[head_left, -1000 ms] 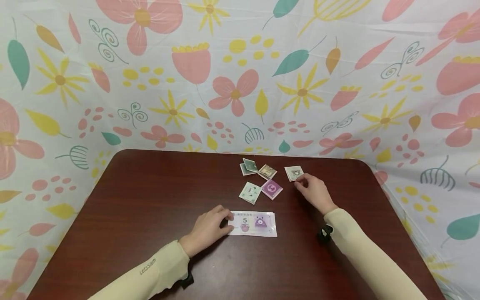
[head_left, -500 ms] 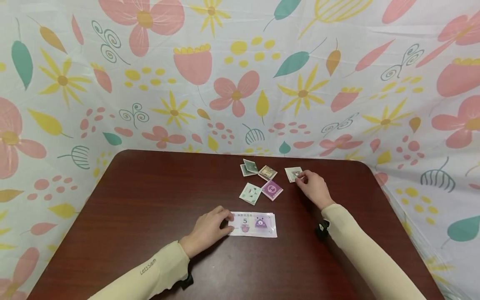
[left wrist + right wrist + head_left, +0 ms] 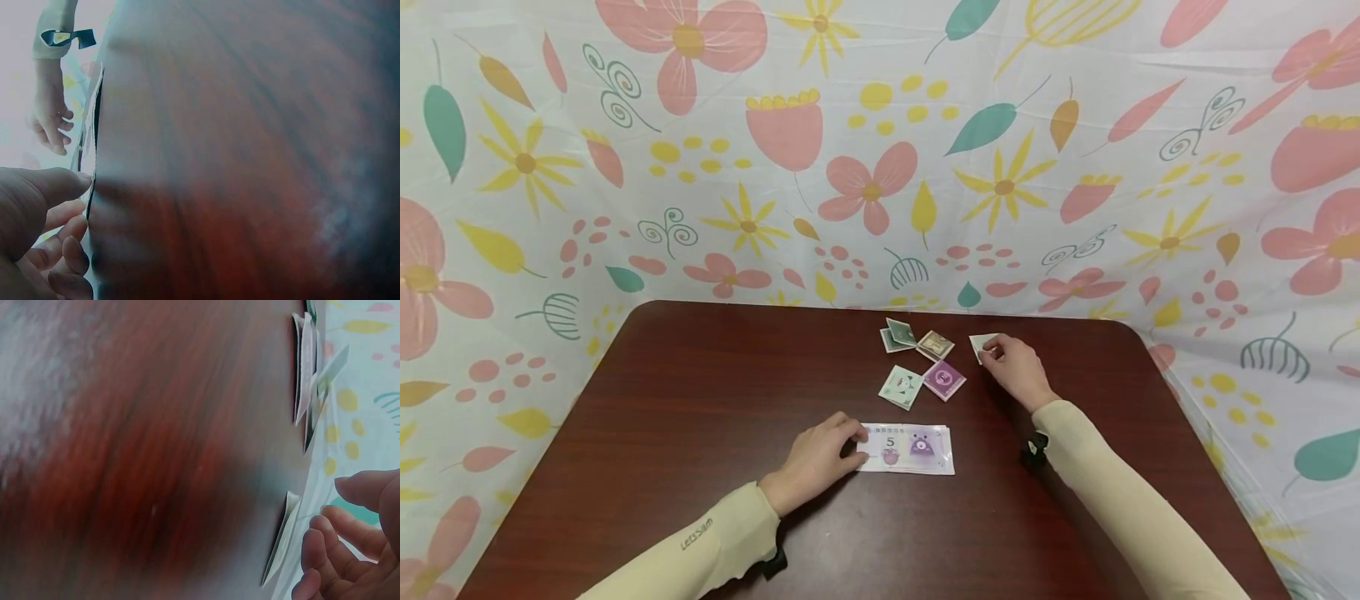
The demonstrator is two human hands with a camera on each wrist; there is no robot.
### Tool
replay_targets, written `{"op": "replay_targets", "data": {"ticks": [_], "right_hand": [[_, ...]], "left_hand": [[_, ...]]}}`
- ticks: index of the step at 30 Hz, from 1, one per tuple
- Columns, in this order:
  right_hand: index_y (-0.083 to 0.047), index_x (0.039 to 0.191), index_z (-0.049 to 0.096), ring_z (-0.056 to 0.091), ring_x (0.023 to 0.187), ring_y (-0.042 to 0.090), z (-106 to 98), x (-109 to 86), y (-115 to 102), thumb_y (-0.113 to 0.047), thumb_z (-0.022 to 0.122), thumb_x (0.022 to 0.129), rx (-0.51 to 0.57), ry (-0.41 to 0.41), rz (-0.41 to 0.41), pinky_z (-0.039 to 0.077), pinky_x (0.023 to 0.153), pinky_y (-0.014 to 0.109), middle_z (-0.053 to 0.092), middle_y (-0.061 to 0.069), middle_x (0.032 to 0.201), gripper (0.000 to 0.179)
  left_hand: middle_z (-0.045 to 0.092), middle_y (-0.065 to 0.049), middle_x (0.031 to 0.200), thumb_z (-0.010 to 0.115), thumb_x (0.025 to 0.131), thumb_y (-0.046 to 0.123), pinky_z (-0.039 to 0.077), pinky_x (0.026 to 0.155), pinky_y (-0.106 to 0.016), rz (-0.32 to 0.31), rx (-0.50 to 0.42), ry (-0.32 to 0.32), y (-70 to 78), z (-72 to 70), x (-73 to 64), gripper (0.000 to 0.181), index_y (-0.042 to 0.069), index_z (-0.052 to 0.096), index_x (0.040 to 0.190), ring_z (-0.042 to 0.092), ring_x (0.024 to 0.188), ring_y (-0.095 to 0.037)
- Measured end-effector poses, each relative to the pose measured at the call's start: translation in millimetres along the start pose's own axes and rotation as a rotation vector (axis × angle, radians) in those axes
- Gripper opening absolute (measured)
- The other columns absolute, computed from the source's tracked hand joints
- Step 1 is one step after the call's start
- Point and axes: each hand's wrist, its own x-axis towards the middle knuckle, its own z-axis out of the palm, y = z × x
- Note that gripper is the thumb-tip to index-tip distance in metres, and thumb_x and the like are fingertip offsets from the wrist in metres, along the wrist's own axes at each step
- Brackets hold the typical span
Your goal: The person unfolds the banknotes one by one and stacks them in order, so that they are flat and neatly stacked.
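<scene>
My left hand [image 3: 816, 458] rests at the left edge of a small stack of purple play banknotes [image 3: 921, 450], the top one marked 5. In the left wrist view, the thumb [image 3: 69, 180] touches the notes' edge with the fingers below it, a gap between them. My right hand [image 3: 1017, 367] hovers over a folded pale play banknote [image 3: 977, 342] at the back right and hides most of it. The right wrist view shows thumb and fingertips apart, and the folded banknote [image 3: 283, 540] standing free of them on the table.
Left of my right hand lie more folded play banknotes: a purple one [image 3: 944, 380], a light green one [image 3: 900, 387], a brown one [image 3: 936, 344] and a dark green one [image 3: 900, 333], half unfolded. The dark wooden table [image 3: 700, 400] meets a floral cloth [image 3: 865, 150] behind.
My right hand has shifted slightly left and farther back, now covering more of the pale folded banknote. My left hand and the purple banknotes have stayed put.
</scene>
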Motion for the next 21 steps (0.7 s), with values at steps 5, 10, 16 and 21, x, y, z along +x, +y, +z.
{"op": "replay_targets", "data": {"ticks": [5, 10, 16, 21], "right_hand": [[-0.002, 0.110, 0.072, 0.067, 0.089, 0.031, 7.7, -3.7, -14.0, -0.019, 0.070, 0.099, 0.010, -0.035, -0.060, 0.053, 0.081, 0.050, 0.072, 0.015, 0.098, 0.020], [-0.004, 0.105, 0.075, 0.062, 0.083, 0.024, 21.8, -7.7, -35.5, -0.014, 0.074, 0.096, 0.018, -0.086, -0.167, 0.051, 0.079, 0.044, 0.073, 0.009, 0.093, 0.014], [-0.007, 0.102, 0.075, 0.063, 0.082, 0.018, 37.9, -10.0, -57.1, -0.016, 0.077, 0.094, 0.030, -0.166, -0.226, 0.052, 0.077, 0.039, 0.070, 0.002, 0.088, 0.012], [-0.006, 0.108, 0.074, 0.064, 0.086, 0.018, 47.5, -11.4, -66.7, -0.020, 0.080, 0.092, 0.018, -0.207, -0.224, 0.052, 0.077, 0.039, 0.070, 0.003, 0.093, 0.022]], "left_hand": [[0.063, 0.005, 0.099, 0.083, 0.089, 0.024, 0.051, 0.066, -0.038, -0.001, 0.008, -0.006, -0.1, 0.0, 0.7, 0.020, 0.018, 0.072, 0.105, 0.064, 0.079, -0.017], [0.063, 0.005, 0.099, 0.083, 0.089, 0.024, 0.051, 0.065, -0.037, 0.001, 0.008, -0.008, -0.3, 0.4, 0.5, 0.020, 0.018, 0.072, 0.105, 0.064, 0.079, -0.017], [0.063, 0.005, 0.099, 0.083, 0.089, 0.025, 0.052, 0.066, -0.038, -0.002, 0.005, -0.012, -0.2, 0.1, 0.2, 0.020, 0.019, 0.071, 0.104, 0.065, 0.080, -0.018], [0.063, 0.005, 0.100, 0.082, 0.090, 0.024, 0.052, 0.066, -0.038, 0.000, 0.003, -0.015, 0.7, -0.9, 0.5, 0.020, 0.018, 0.072, 0.105, 0.065, 0.080, -0.017]]}}
